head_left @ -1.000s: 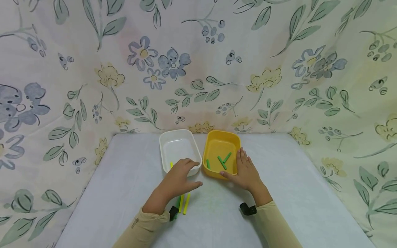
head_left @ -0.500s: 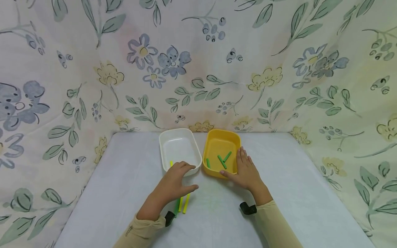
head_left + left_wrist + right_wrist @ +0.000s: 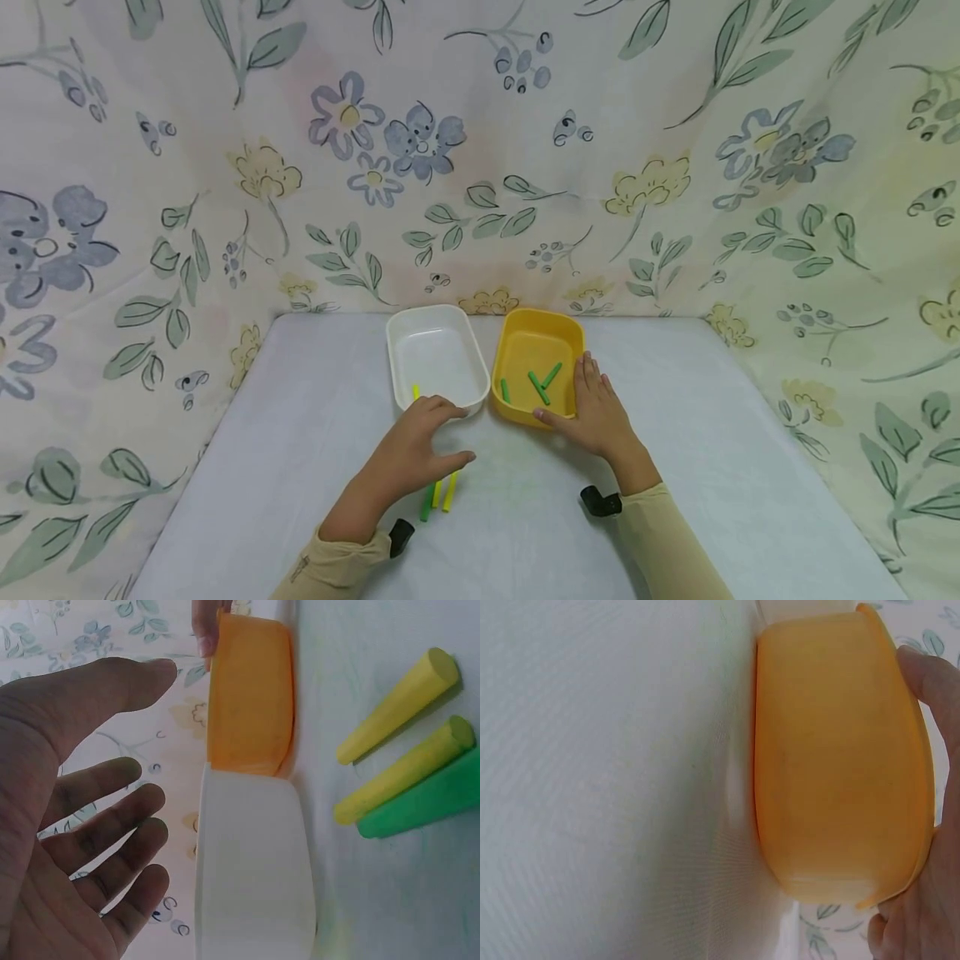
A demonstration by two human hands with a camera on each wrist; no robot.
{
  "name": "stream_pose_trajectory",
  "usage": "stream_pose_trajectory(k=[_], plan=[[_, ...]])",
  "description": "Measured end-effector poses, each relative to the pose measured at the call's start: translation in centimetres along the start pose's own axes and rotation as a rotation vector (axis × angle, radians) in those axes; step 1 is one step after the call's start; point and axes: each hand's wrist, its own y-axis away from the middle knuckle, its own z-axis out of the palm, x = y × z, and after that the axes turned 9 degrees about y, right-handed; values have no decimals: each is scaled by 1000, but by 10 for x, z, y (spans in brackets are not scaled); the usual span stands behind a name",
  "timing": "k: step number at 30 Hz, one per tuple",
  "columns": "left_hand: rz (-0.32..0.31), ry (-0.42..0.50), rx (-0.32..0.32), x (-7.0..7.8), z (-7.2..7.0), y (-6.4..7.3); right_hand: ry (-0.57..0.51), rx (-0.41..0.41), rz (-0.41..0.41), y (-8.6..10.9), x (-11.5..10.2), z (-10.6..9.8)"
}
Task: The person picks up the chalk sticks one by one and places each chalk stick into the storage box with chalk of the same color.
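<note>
In the head view my left hand (image 3: 405,450) hovers at the front of a white tray (image 3: 435,325), thumb apart from the fingers and nothing between them. Below it on the table lie two yellow sticks (image 3: 409,769) and a green stick (image 3: 435,795), partly covered by the hand in the head view. Another yellow stick (image 3: 416,390) shows inside the white tray. My right hand (image 3: 600,421) rests against the near right corner of a yellow tray (image 3: 538,321), fingers straight along its side, thumb at the front rim. Three short green sticks (image 3: 538,388) lie in that tray.
The two trays stand side by side at the back of the white-covered table (image 3: 675,467). A flower-printed cloth (image 3: 480,150) hangs right behind them and along both sides.
My left hand has drawn back slightly toward the lower left, away from the white tray. The right hand keeps its place on the yellow tray. The head view has tilted down a little.
</note>
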Motion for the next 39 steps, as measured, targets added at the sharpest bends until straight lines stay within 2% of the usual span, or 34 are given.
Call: stream_pose_trajectory(k=[4, 11, 22, 30, 39], plan=[[-14, 20, -16, -2, -2, 4, -1, -5, 4, 0, 0, 0], [-72, 97, -95, -3, -3, 11, -1, -6, 4, -1, 1, 1], [-147, 107, -155, -15, -3, 23, -4, 0, 7, -1, 0, 0], [-223, 99, -201, -21, -4, 28, -2, 7, 0, -1, -1, -1], [-261, 73, -231, -29, -1, 33, -8, 2, 3, 0, -2, -2]])
